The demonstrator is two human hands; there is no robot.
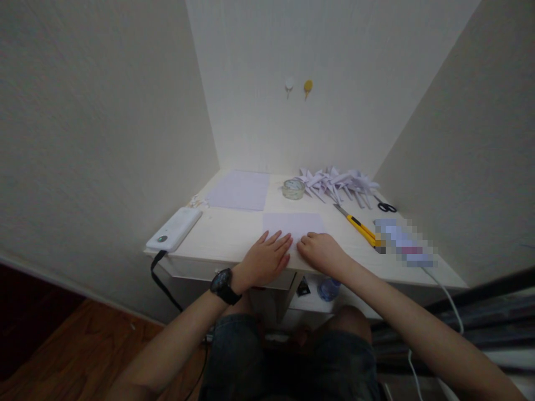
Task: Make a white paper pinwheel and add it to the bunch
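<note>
Both hands are pressing a pale sheet of paper point(293, 224) at the table's point(225, 234) near edge. The left hand point(265, 260) is lying open and flat; the right hand point(321, 250) is resting beside it, fingers curled onto the sheet

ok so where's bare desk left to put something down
Bare desk lies between the power bank and the sheet under both hands, below the stack. The right is crowded: tape, folded papers, knife, scissors.
</note>
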